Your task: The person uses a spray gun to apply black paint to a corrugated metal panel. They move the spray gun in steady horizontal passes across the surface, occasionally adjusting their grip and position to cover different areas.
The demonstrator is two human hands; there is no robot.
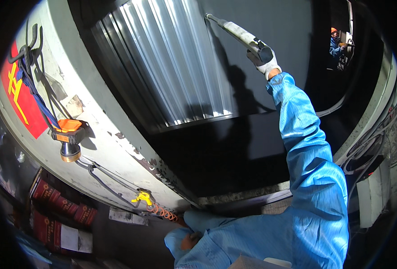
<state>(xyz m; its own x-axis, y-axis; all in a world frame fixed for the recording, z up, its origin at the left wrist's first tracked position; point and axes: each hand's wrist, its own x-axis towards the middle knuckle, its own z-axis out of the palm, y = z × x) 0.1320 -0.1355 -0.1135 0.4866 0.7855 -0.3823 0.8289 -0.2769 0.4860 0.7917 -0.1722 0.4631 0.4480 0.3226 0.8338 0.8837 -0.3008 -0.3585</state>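
Observation:
My right hand (266,63), in a white glove, is raised far forward and closed around the rear of a spray gun (239,34) with a long off-white barrel and a dark rear end. Its narrow nozzle points up and left, beside the upper right edge of a corrugated silver metal panel (162,58). Whether nozzle and panel touch I cannot tell. A hard shadow of my body and arm falls on the panel and the dark wall behind. Low down by my blue clothing is my left hand (189,241), small and shaded; its fingers are not clear.
A pale frame (102,107) with chipped paint borders the dark opening. An orange-and-black lamp (68,129) hangs there by a blue strap, above a yellow air blow gun (143,196) with a coiled orange hose. Red cartons (48,193) stand lower left; cables (373,143) bundle right. Another person (335,47) works beyond an opening.

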